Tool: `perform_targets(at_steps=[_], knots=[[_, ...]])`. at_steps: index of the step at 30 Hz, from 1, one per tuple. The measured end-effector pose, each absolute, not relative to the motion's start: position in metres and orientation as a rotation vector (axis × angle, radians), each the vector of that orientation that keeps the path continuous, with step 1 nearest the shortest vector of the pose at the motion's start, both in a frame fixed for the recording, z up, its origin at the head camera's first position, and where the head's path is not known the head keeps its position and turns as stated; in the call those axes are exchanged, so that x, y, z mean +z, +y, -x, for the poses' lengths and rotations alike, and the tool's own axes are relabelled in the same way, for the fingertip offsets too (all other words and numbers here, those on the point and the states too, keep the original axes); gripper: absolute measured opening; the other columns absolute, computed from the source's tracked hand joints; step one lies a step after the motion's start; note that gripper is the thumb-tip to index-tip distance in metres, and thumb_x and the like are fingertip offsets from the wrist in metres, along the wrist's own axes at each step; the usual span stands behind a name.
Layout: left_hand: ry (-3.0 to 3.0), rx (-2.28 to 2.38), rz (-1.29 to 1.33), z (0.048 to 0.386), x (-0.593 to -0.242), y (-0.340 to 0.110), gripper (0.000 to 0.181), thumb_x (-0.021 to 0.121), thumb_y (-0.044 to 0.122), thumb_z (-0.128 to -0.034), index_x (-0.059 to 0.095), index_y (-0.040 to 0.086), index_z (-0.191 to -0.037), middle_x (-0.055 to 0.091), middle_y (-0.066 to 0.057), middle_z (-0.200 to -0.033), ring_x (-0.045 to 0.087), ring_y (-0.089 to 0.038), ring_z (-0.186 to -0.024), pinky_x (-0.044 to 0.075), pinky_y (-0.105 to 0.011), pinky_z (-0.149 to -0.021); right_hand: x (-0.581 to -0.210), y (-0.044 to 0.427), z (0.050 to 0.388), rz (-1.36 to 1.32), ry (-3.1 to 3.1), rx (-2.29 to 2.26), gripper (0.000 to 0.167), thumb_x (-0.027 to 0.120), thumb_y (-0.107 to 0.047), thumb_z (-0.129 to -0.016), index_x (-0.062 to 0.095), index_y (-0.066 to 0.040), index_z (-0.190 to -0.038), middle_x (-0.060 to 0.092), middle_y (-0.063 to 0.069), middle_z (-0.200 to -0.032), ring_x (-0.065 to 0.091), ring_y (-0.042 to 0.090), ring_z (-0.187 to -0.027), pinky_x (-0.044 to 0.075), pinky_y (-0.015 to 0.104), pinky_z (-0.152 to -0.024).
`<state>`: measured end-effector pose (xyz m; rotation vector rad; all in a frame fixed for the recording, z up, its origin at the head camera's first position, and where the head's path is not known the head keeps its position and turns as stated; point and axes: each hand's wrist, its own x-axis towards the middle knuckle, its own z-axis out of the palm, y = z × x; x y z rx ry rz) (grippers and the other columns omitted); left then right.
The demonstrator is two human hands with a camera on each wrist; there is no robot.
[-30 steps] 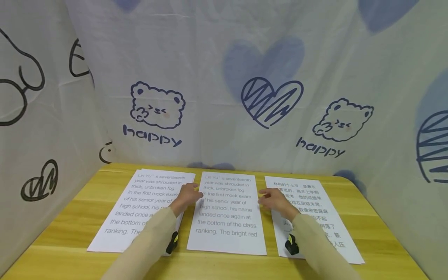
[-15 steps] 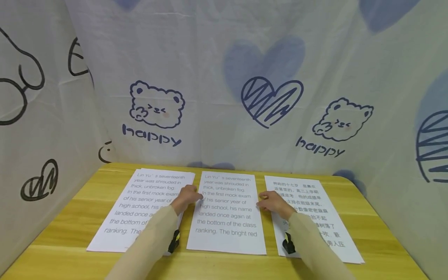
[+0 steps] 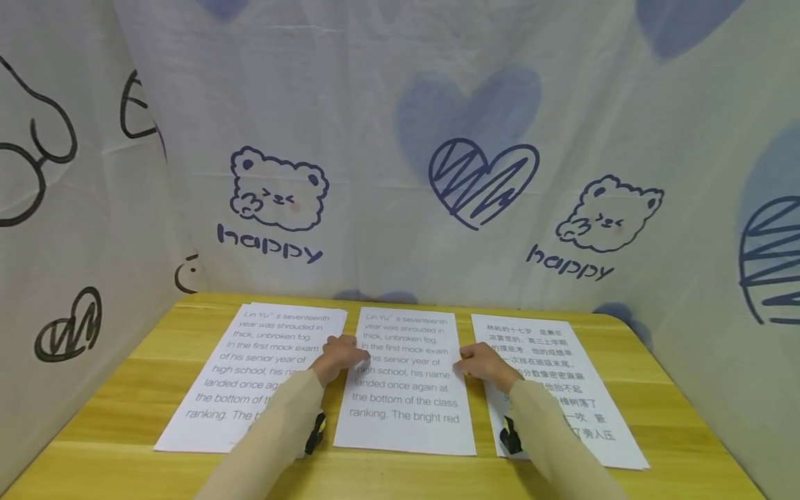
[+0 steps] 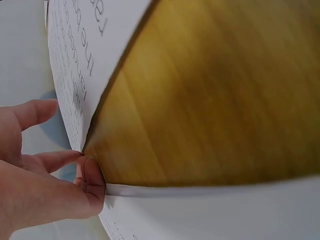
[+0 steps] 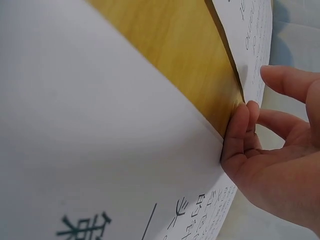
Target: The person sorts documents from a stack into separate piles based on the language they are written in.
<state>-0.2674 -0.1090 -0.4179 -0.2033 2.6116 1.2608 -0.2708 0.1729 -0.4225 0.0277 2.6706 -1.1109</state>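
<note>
A middle printed sheet [image 3: 406, 382] with English text lies flat on the table. My left hand [image 3: 338, 355] is at its left edge; in the left wrist view the fingers [image 4: 90, 177] bend at the paper's edge while the thumb stands apart above. At the right edge is my right hand [image 3: 486, 364], its fingertips [image 5: 241, 112] touching the paper edge and its thumb raised clear in the right wrist view. Under the left forearm lies a left stack of English sheets [image 3: 231, 368]; under the right, a stack of Chinese-text sheets [image 3: 531, 337].
The yellow wood-grain table [image 3: 100, 430] shows between the papers. A pale cloth [image 3: 369, 229] printed with hearts and bears hangs behind and at both sides. A black-and-yellow device [image 3: 316, 433] sits at the left wrist, a similar device [image 3: 510, 436] at the right.
Both hands have moved slightly inward against the middle sheet's edges, and the left thumb now reaches over its left margin. The papers lie where they were.
</note>
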Motion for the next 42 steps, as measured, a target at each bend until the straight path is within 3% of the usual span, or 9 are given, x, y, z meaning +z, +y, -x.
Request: perform_targets(at_steps=[5, 11, 14, 21, 24, 27, 31, 36, 42], knots=[[2.589, 1.274, 0.225, 0.269, -0.417, -0.108, 0.047, 0.065, 0.015, -0.0825, 0.056, -0.009, -0.122, 0.037, -0.034, -0.127, 0.036, -0.046, -0.119, 0.03, -0.057, -0.103, -0.422, 0.173, 0.272, -0.042, 2.654, -1.112, 0.053, 0.067, -0.009, -0.086, 0.052, 0.009, -0.133, 0.06, 0.015, -0.1, 0.049, 0.018, -0.071, 0.041, 0.027, -0.067], [2.534, 1.338, 0.221, 0.269, -0.416, -0.107, 0.045, 0.063, 0.015, -0.0852, 0.058, -0.004, -0.126, 0.033, -0.035, -0.135, 0.034, -0.047, -0.123, 0.026, -0.057, -0.106, -0.421, 0.172, 0.271, -0.037, 2.622, -1.162, 0.058, 0.062, -0.004, -0.085, 0.044, 0.008, -0.139, 0.052, 0.012, -0.076, 0.041, 0.016, -0.056, 0.038, 0.025, -0.058], [2.549, 1.323, 0.211, 0.267, -0.414, -0.105, 0.056, 0.062, 0.014, -0.0857, 0.05, -0.006, -0.136, 0.029, -0.036, -0.14, 0.03, -0.049, -0.128, 0.023, -0.057, -0.109, -0.42, 0.172, 0.269, -0.034, 2.615, -1.178, 0.059, 0.062, -0.004, -0.086, 0.042, 0.007, -0.141, 0.053, 0.01, -0.079, 0.04, 0.015, -0.054, 0.038, 0.024, -0.055], [2.635, 1.228, 0.164, 0.264, -0.408, -0.099, 0.066, 0.061, 0.013, -0.0854, 0.036, -0.01, -0.142, 0.027, -0.039, -0.142, 0.025, -0.052, -0.132, 0.019, -0.059, -0.11, -0.419, 0.171, 0.269, -0.027, 2.628, -1.174, 0.061, 0.065, -0.006, -0.086, 0.042, 0.006, -0.141, 0.055, 0.026, -0.124, 0.048, 0.018, -0.068, 0.044, 0.029, -0.069], [2.649, 1.267, 0.161, 0.265, -0.411, -0.097, 0.063, 0.06, 0.011, -0.0869, 0.037, -0.007, -0.144, 0.027, -0.036, -0.144, 0.023, -0.052, -0.133, 0.017, -0.06, -0.11, -0.418, 0.171, 0.268, -0.004, 2.641, -1.189, 0.062, 0.065, -0.007, -0.086, 0.041, 0.005, -0.142, 0.052, 0.026, -0.131, 0.053, 0.021, -0.08, 0.046, 0.033, -0.077], [2.674, 1.363, 0.106, 0.264, -0.415, -0.098, 0.058, 0.057, 0.004, -0.0877, 0.04, -0.007, -0.142, 0.041, -0.031, -0.138, 0.04, -0.045, -0.126, 0.031, -0.053, -0.106, -0.416, 0.17, 0.267, 0.026, 2.656, -1.227, 0.062, 0.065, -0.006, -0.087, 0.041, 0.004, -0.143, 0.057, 0.021, -0.119, 0.054, 0.021, -0.082, 0.047, 0.033, -0.074], [2.698, 1.471, 0.056, 0.267, -0.418, -0.101, 0.055, 0.054, -0.005, -0.086, 0.043, -0.009, -0.14, 0.06, -0.023, -0.113, 0.059, -0.03, -0.096, 0.05, -0.04, -0.085, -0.416, 0.167, 0.266, 0.058, 2.666, -1.296, 0.06, 0.065, -0.001, -0.085, 0.043, 0.004, -0.142, 0.058, 0.015, -0.104, 0.056, 0.021, -0.08, 0.051, 0.03, -0.069], [2.729, 1.523, 0.101, 0.271, -0.42, -0.104, 0.057, 0.053, -0.01, -0.081, 0.045, -0.009, -0.138, 0.063, -0.021, -0.102, 0.062, -0.027, -0.084, 0.053, -0.035, -0.073, -0.416, 0.165, 0.267, 0.038, 2.679, -1.341, 0.061, 0.066, 0.003, -0.083, 0.045, 0.003, -0.141, 0.058, 0.011, -0.094, 0.056, 0.021, -0.081, 0.053, 0.031, -0.069], [2.718, 1.616, 0.155, 0.269, -0.417, -0.107, 0.055, 0.058, -0.011, -0.079, 0.05, -0.01, -0.133, 0.063, -0.022, -0.099, 0.062, -0.028, -0.084, 0.054, -0.035, -0.072, -0.414, 0.166, 0.265, 0.03, 2.634, -1.442, 0.059, 0.066, 0.005, -0.083, 0.047, 0.005, -0.139, 0.061, 0.012, -0.088, 0.061, 0.02, -0.075, 0.056, 0.032, -0.067]])
